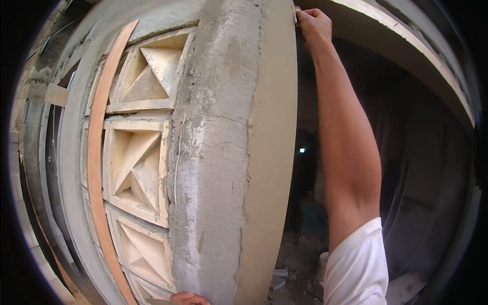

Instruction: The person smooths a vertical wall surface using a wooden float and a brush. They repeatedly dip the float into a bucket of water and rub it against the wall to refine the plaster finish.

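My right arm reaches up along the doorway edge. At the top my right hand [314, 25] is closed in a pinch at the corner of the plastered column [274, 127]. A sliver of something pale shows at its fingertips, too little to name. Only the curled fingers of my left hand [190, 298] show, low at the bottom edge, in front of the wall. Beside them lies a thin flat edge, mostly cut off by the frame. The column has a smooth tan plaster strip next to a rougher grey, cracked cement face [218, 137].
Cream ventilation blocks [138, 170] with triangular recesses are set in the wall to the left. A long wooden strip [95, 152] stands upright before them. Right of the column opens a dark doorway, with a pale bucket [323, 262] and rubble [278, 279] on its floor.
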`<state>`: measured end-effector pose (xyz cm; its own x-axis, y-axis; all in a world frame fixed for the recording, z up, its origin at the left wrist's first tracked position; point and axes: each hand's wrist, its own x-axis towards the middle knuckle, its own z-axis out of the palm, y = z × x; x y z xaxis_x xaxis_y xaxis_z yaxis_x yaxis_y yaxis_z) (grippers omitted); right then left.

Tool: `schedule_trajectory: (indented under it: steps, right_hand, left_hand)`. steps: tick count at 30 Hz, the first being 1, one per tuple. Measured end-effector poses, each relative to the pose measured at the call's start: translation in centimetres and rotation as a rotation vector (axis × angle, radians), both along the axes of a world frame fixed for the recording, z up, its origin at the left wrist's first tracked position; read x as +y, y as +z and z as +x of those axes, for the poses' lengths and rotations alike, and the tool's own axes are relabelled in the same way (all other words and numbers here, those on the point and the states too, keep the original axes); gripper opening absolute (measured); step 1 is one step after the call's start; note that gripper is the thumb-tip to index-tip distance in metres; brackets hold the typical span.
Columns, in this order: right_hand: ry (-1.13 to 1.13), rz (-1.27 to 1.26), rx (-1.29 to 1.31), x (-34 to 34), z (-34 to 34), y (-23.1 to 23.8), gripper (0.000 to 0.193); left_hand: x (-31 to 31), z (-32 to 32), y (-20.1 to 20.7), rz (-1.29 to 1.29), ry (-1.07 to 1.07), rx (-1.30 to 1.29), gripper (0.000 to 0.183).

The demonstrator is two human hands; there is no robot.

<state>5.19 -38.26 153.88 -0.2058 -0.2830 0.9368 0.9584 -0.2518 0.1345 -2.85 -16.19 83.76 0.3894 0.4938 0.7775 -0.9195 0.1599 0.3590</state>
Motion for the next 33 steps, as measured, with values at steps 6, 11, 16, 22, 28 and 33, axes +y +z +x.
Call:
schedule_trajectory:
  steps: [6, 11, 16, 22, 28, 33]
  right_hand:
    - [-0.121, -0.010, 0.344, 0.4, 0.8, -12.2, 0.028]
    - [0.195, 0.196, 0.346, -1.8, 1.3, -17.3, 0.042]
    - [0.117, -0.032, -0.126, -1.9, -1.5, -5.4, 0.040]
    - [0.036, -0.088, -0.128, 0.4, -2.4, -4.3, 0.039]
    - [0.103, -0.333, -0.011, -1.1, 3.7, -20.7, 0.035]
    - [0.215, -0.099, -0.073, -2.8, 0.8, -12.1, 0.036]
  left_hand:
    - [0.7, 0.1, 0.2, -0.001, -0.002, -0.048, 0.053]
    - [1.8, 0.5, 0.7, -0.048, 0.128, -0.084, 0.045]
    - [1.4, 0.3, 0.4, -0.077, 0.019, -0.057, 0.043]
    - [0.4, 0.3, 0.5, -0.069, 0.271, -0.017, 0.044]
    - [0.6, -1.0, 1.1, -0.039, 0.438, 0.045, 0.044]
    - [0.7, -0.2, 1.0, -0.213, 0.168, 0.057, 0.048]
